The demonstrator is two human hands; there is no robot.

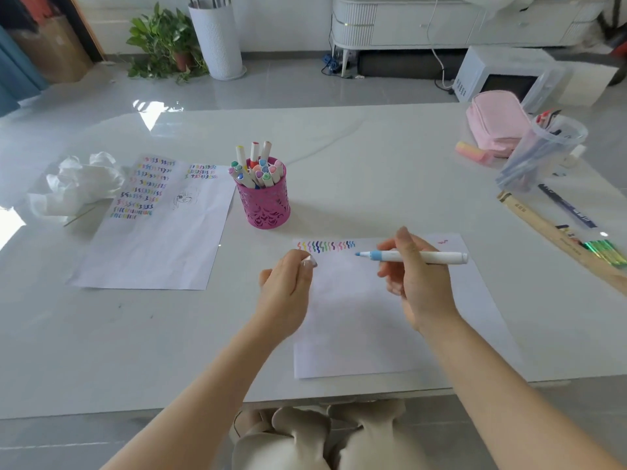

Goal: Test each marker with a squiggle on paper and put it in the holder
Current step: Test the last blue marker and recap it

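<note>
Well, the right hand (417,283) holds a white marker (414,256) between thumb and fingers. Its uncapped blue tip points to 9 o'clock, beside the row of squiggles (325,246) on the paper (356,317); whether the tip touches the sheet, I cannot tell. The left hand (288,290) lies at the paper's 9 o'clock edge with its fingers curled. Something pale shows at the fingertips, too blurred to say if it is held. The pink holder (266,201) stands at 11 o'clock from the paper. At 3 o'clock, the frame cuts off a ruler (536,222).
</note>
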